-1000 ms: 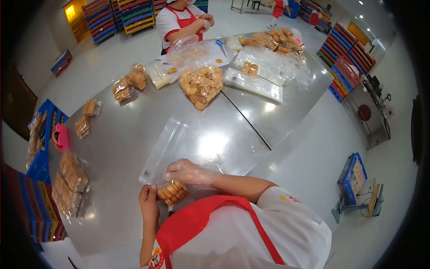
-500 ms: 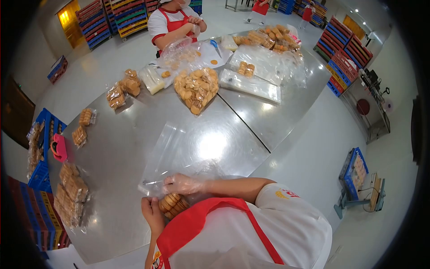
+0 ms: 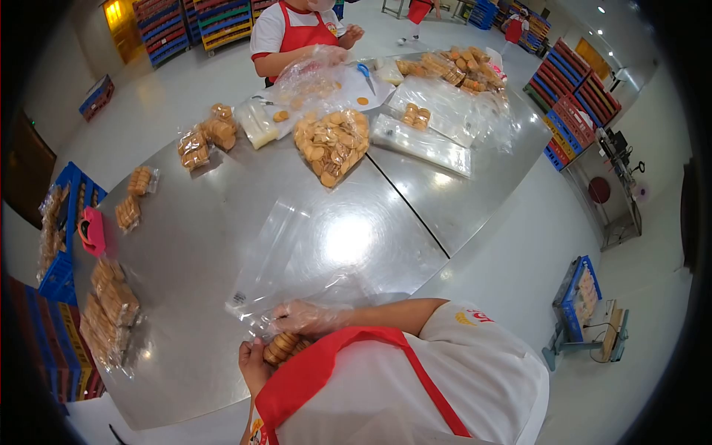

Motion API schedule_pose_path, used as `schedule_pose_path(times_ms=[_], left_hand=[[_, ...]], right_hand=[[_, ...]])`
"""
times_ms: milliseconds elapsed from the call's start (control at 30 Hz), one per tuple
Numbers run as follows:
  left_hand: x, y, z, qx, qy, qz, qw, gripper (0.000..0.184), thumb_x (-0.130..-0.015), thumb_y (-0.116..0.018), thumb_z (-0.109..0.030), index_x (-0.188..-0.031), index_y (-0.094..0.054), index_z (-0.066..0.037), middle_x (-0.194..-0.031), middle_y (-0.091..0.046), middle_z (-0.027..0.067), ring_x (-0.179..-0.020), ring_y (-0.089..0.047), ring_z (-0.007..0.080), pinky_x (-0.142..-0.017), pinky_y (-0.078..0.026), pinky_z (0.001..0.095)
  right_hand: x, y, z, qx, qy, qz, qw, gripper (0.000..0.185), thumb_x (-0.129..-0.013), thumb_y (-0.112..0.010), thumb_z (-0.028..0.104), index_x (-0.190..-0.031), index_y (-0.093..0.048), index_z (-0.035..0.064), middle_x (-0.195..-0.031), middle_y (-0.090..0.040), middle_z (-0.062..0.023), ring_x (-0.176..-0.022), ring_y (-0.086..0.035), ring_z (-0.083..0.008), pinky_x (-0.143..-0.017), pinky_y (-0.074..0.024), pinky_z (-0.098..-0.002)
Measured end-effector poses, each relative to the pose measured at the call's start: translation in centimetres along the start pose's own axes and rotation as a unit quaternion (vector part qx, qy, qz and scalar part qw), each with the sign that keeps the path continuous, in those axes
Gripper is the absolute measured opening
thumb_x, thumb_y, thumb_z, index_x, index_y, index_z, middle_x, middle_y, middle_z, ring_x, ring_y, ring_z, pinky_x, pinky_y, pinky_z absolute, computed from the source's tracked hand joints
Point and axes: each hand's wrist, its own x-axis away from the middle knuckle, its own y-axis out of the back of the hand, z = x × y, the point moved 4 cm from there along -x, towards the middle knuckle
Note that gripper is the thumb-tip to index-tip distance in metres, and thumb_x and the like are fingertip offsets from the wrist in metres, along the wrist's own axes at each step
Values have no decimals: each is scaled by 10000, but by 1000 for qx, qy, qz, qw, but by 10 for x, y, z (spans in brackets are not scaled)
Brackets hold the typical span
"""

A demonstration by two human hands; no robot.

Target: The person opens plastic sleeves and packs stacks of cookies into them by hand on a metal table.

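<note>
Close to my apron, a bundle of round golden biscuits (image 3: 283, 347) appears to be in clear wrapping, its lower part hidden by the red apron. My left hand (image 3: 254, 362) is closed at its left side, thumb up and gripping the wrapping edge. Just above the biscuits my right hand (image 3: 298, 317), in a clear plastic glove, has its fingers curled into the thin film; exactly what they pinch is hard to see. Beyond both hands, flat clear plastic bags (image 3: 271, 245) lie on the steel table (image 3: 185, 274).
Packed biscuits (image 3: 111, 315) and a pink tape dispenser (image 3: 92, 231) are at the left. A heap of loose biscuits (image 3: 331, 144) and a stack of clear bags (image 3: 419, 144) lie farther back. Across the table stands a co-worker in a red apron (image 3: 302, 37); blue scissors (image 3: 365, 74) lie nearby.
My left hand and the biscuits have shifted slightly, and the thumb is now higher by the wrapping. The co-worker's hands have moved apart, one lowered to the plastic. The view has tilted slightly.
</note>
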Motion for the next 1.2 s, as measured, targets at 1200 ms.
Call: schedule_pose_path(times_ms=[1200], left_hand=[[4,33,-1,-436,-8,201,877,604,-757,-833,-119,-1244,-523,57,-1128,-648,149,-1016,-644,207,-890,-526,330]], right_hand=[[7,3,-26,20,-239,77,968,491,-850,-727,298,-1218,-604,-3,-1155,-613,-112,-1077,-579,-187,-967,-461,-325]])
